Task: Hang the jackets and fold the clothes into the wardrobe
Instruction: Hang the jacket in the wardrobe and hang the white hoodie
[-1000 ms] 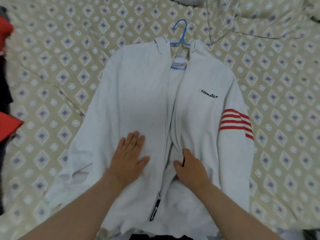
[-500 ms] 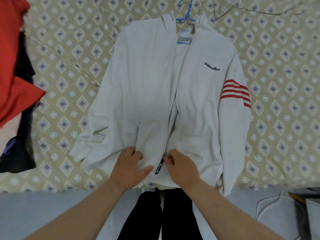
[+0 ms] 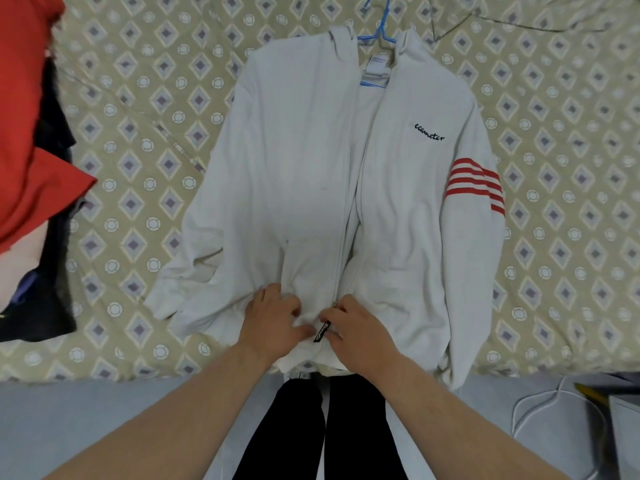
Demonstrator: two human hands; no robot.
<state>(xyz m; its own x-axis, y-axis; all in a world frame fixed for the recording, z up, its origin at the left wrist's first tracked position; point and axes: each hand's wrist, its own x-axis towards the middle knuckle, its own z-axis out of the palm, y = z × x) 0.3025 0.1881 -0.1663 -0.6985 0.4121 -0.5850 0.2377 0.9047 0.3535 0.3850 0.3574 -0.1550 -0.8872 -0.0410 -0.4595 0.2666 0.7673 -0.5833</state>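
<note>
1. My left hand [image 3: 273, 320] has its grip closed, fingers curled into the fabric of the jacket [image 3: 294, 174] just left of the zip, near the hem
2. My right hand [image 3: 358, 332] has a tight grip too, pinching the jacket's other front edge at the foot of the zip; the black zip tag [image 3: 322, 331] lies between the two hands
3. The jacket is white, spread front up on the bed [image 3: 145, 140], with a blue hanger [image 3: 379, 32] in its neck
4. Red stripes cross one sleeve; red clothes [image 3: 31, 140] lie at the bed's left edge
</note>
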